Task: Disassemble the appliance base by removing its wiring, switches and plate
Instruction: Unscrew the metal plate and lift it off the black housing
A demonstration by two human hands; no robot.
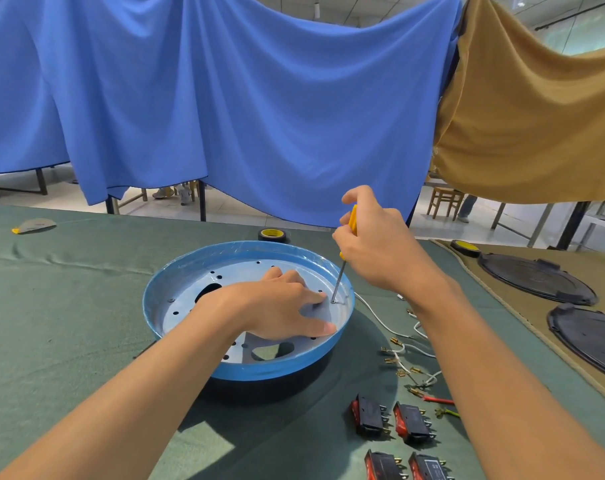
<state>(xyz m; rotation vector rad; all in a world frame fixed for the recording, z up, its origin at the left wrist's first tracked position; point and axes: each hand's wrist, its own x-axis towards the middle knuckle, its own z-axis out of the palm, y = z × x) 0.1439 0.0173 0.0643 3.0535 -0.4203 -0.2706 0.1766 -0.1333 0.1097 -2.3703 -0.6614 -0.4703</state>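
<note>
Head view. Round blue-rimmed appliance base [245,370] at the middle of a green cloth-covered table [69,323], open side up, with a perforated grey metal plate [190,306] lying flat inside. Presses down on that plate with the left hand [280,303], fingers straight and slightly spread, thumb tip close to the base's near-right wall. Grips a yellow-handled screwdriver [353,220] in the right hand [373,251], fingers curled round the handle, forefinger crooked above it. Holds the thin steel shaft steeply, tip on the plate just beside the left forefinger. Right of the base, on the cloth: loose white wires with brass terminals [401,351] and one red lead [437,400]. Nearer the camera, four black-and-red rocker switches [411,422]. Beyond the base, a black tape roll with a yellow core [272,234]. Further right, on a tan mat [501,282], two round black covers [536,278].
</note>
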